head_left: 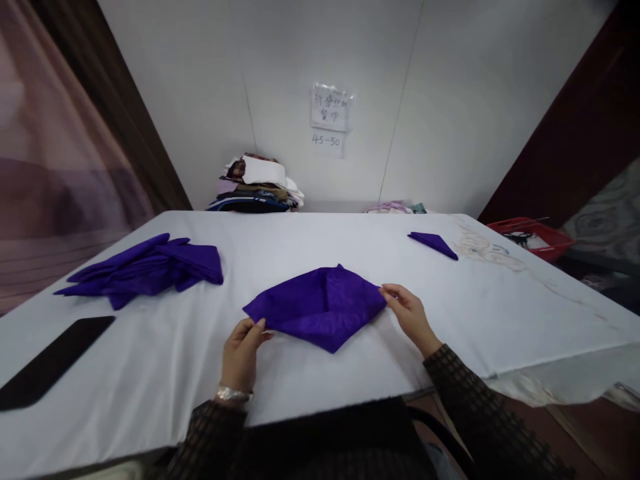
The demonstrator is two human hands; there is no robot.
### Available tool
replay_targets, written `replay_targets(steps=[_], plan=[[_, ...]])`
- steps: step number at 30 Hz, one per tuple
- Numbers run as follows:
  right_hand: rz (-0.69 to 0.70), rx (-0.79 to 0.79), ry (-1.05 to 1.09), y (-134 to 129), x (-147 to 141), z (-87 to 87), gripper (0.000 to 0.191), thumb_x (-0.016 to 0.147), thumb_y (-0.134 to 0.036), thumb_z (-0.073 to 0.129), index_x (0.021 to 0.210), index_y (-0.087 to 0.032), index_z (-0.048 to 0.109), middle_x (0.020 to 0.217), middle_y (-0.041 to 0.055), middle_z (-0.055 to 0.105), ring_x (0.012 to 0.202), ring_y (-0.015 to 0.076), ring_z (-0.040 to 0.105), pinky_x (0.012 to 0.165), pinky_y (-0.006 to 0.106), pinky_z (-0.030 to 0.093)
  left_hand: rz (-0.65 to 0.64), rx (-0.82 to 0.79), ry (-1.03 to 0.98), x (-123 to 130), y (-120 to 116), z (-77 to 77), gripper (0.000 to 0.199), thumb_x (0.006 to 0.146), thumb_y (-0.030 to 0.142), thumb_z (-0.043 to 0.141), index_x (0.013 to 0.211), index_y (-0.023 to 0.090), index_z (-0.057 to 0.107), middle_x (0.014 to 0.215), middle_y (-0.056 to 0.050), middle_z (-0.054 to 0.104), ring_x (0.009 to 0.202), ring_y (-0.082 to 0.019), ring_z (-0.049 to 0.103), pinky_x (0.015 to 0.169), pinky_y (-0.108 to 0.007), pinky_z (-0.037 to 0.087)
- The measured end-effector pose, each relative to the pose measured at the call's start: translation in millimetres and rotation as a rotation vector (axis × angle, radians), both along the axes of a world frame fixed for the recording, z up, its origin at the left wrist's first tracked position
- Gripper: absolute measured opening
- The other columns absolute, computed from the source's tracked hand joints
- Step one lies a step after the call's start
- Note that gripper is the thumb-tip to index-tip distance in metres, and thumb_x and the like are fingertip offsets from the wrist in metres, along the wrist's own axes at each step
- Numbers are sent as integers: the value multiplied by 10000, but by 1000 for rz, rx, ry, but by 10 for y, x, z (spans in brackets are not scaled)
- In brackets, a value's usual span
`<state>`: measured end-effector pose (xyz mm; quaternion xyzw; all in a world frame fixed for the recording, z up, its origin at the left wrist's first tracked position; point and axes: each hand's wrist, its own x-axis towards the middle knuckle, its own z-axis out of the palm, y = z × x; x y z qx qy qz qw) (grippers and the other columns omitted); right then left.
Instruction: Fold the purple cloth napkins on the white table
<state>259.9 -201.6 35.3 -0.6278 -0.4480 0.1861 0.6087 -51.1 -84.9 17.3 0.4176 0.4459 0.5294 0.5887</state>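
Observation:
A purple cloth square lies partly folded in front of me, one point toward me and a small tip showing at its far edge. My left hand pinches its left side near the corner, thumb on top. At the right corner, my right hand grips the fabric between thumb and fingers. Over to the left rests a loose heap of purple cloths. A small folded purple cloth sits at the far right, narrow and flat.
The table has a white cover. A dark flat panel lies at its left. Behind the table are stacked clothes and a low pile of fabric. A red basket stands beyond the right edge; a handwritten sign is on the wall.

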Motion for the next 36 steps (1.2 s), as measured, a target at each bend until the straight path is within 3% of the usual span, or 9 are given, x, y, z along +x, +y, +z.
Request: replay_targets(steps=[4, 7, 11, 18, 23, 26, 32, 34, 36], plan=[[352, -50, -331, 191, -176, 26, 405, 743, -205, 605, 1140, -279, 637, 1205, 37, 619, 1156, 248, 510, 999, 459, 362, -82, -270, -208, 16, 24, 19, 218, 578, 195, 707, 646, 176, 500, 617, 30, 612, 556, -102, 587, 545, -216, 506], [528, -116, -520, 298, -328, -34, 551, 702, -157, 642, 1232, -291, 578, 1212, 49, 618, 1146, 266, 524, 1027, 498, 318, -112, -363, -223, 32, 72, 16, 148, 627, 118, 634, 676, 173, 505, 596, 30, 610, 525, -100, 595, 512, -204, 492], [560, -187, -660, 313, -386, -40, 499, 714, -171, 656, 1196, -288, 606, 1092, 57, 675, 1012, 256, 596, 929, 454, 418, -122, -351, -159, 31, 169, 65, 151, 637, 111, 632, 726, 167, 524, 591, 43, 603, 472, -82, 563, 466, -185, 458], [617, -394, -816, 39, -75, 161, 324, 788, -259, 626, 1105, -199, 648, 1080, 79, 675, 1007, 244, 598, 897, 379, 439, -25, -53, -109, 23, 321, 354, 372, 558, 364, 771, 809, 142, 608, 621, 35, 617, 501, -75, 533, 477, -183, 427], [559, -443, -836, 97, 251, 200, 244, 846, -266, 533, 1050, -228, 661, 1037, 54, 691, 943, 218, 624, 836, 339, 465, -11, -164, -85, 168, 618, 427, 266, 625, 348, 731, 722, 158, 572, 577, 35, 597, 480, -75, 529, 472, -183, 423], [477, -413, -913, 380, 491, 470, 208, 865, -278, 498, 949, -216, 678, 912, 42, 706, 813, 195, 639, 728, 302, 477, 13, -194, -106, 381, 951, 724, 173, 693, 249, 678, 675, 165, 528, 542, 43, 567, 460, -68, 531, 481, -178, 427], [-64, 92, -1097, 932, 865, 1539, 223, 889, -337, 483, 927, -210, 662, 858, 45, 690, 795, 200, 629, 713, 319, 474, 66, 365, -289, 610, 1291, 1947, 133, 753, 261, 656, 794, 163, 577, 689, 32, 614, 564, -66, 571, 557, -189, 469], [-138, 247, -1116, 955, 877, 1768, 214, 895, -332, 483, 943, -214, 655, 898, 54, 687, 851, 208, 629, 758, 341, 482, 52, 521, -261, 527, 1177, 2117, 177, 749, 290, 668, 840, 149, 609, 730, 10, 629, 616, -86, 588, 566, -207, 481], [-124, 327, -1171, 893, 840, 1815, 183, 890, -314, 501, 918, -215, 652, 987, 67, 676, 959, 228, 609, 832, 385, 474, 63, 517, -181, 387, 998, 2024, 212, 712, 301, 701, 835, 142, 635, 750, 4, 636, 634, -91, 585, 558, -203, 479]])
